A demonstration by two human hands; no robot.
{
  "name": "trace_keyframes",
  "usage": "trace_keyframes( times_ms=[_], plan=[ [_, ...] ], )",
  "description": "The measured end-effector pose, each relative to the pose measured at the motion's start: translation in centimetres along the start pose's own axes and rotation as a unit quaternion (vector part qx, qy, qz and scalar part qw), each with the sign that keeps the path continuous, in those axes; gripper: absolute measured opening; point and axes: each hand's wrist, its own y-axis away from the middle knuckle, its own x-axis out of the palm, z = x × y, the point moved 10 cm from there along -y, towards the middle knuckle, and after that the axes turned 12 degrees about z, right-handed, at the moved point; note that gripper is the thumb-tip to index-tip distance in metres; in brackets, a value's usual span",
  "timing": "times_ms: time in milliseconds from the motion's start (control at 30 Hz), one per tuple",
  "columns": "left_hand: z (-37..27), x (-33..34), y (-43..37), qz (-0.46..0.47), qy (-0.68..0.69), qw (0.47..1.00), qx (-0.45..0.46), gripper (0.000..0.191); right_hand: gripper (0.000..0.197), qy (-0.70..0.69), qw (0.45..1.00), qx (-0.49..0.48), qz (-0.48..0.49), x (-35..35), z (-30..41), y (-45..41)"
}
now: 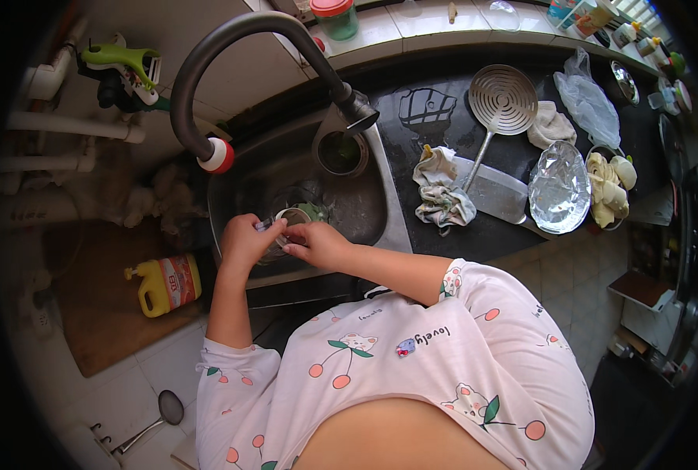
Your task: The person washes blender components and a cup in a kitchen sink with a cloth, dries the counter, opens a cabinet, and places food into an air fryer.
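Observation:
Over the stainless steel sink, both hands are on a small round cup with a pale rim. My left hand grips its left side, where a clear part like a handle shows beside the thumb. From the right, my right hand pinches the near rim between fingers and thumb. Something green lies just behind the cup, partly covered by it; I cannot tell what it is. A round metal container stands in the sink's back right corner, with something dark green inside.
A dark gooseneck tap arches over the sink. On the right counter lie a crumpled cloth, a cleaver, a slotted skimmer, a foil tray and a bowl of pale food pieces. A yellow jug stands left.

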Motion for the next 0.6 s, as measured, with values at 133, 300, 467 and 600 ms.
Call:
trace_keyframes(
  times_ms=[133,300,467,600],
  plan=[
    [3.7,3.9,-0.2,0.0,0.168,0.984,0.053,0.04,0.035,0.208,0.971,-0.098,-0.06,-3.0,5.7,3.9],
    [5.9,6.8,1.3,-0.025,0.479,0.872,0.097,0.025,0.026,0.214,0.921,-0.126,-0.299,-13.4,7.2,12.8],
    [3.0,7.6,2.7,-0.02,0.674,0.731,0.108,0.013,0.057,0.4,0.827,0.102,-0.383,-19.7,0.6,20.3],
    [1.1,7.2,4.0,-0.024,0.712,0.694,0.108,0.009,0.056,0.467,0.842,0.103,-0.252,-16.9,-1.7,17.5]
  ],
)
